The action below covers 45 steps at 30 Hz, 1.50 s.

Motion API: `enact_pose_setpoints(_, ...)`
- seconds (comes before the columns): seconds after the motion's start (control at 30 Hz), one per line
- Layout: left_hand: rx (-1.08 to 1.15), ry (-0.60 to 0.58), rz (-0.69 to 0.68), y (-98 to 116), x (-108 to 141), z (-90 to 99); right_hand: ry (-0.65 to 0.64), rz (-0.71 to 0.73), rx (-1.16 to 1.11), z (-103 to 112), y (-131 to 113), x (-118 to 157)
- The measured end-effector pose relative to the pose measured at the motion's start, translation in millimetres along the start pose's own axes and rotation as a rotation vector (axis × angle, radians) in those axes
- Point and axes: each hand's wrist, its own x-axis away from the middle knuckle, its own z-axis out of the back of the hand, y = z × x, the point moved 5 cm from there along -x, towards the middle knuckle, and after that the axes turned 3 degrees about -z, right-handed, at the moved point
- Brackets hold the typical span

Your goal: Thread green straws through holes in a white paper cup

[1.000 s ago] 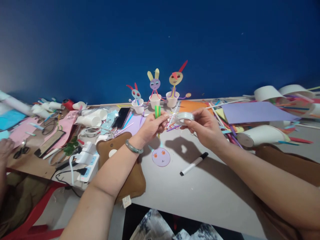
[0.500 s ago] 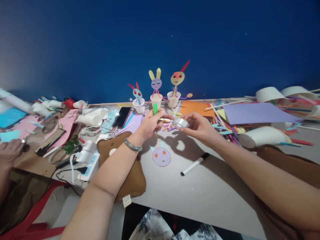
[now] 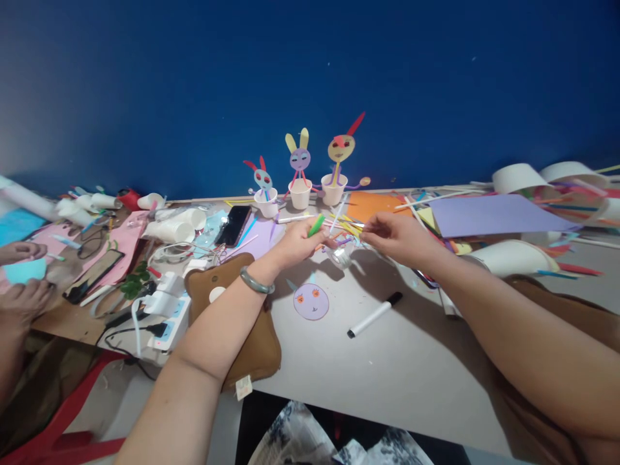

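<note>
My left hand [image 3: 296, 244] is closed, with a narrow bright green piece [image 3: 316, 225] sticking up out of its grip. A roll of clear tape [image 3: 339, 256] sits at the fingertips of this hand. To the right, my right hand [image 3: 391, 234] has its thumb and fingers pinched together; what lies between them is too small to make out. On the table below is a purple paper face [image 3: 310, 301] with orange eyes and pale blue pieces at its top. A white marker with black ends [image 3: 374, 315] lies to the right of the face.
Three paper-cup figures [image 3: 300, 194] stand along the blue wall. A phone [image 3: 234, 226], a power strip [image 3: 173, 323] and a brown cushion [image 3: 252, 349] are at left. Purple paper [image 3: 504, 216] and paper rolls cover the right. Another person's hands [image 3: 24, 297] hold blue paper at far left.
The tape roll has passed from my right hand to the fingertips of my left. My right hand has moved slightly right. The green piece has tilted, and the other person's second hand has come into view.
</note>
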Motion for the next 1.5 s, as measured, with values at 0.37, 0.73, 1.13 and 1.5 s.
enact_pose_setpoints(0.37,-0.109,-0.150,0.008,12,7,-5.0,-0.191,-0.090,0.818,3,1,-1)
enact_pose_setpoints(0.73,-0.086,-0.323,0.031,20,14,-14.0,-0.110,-0.158,0.858,13,29,-22)
enact_pose_setpoints(1.13,-0.145,-0.217,-0.018,28,11,-8.9,-0.082,-0.151,0.783,3,46,-36)
enact_pose_setpoints(1.5,-0.291,0.006,-0.102,14,4,5.6,-0.035,-0.057,0.794,10,31,-33)
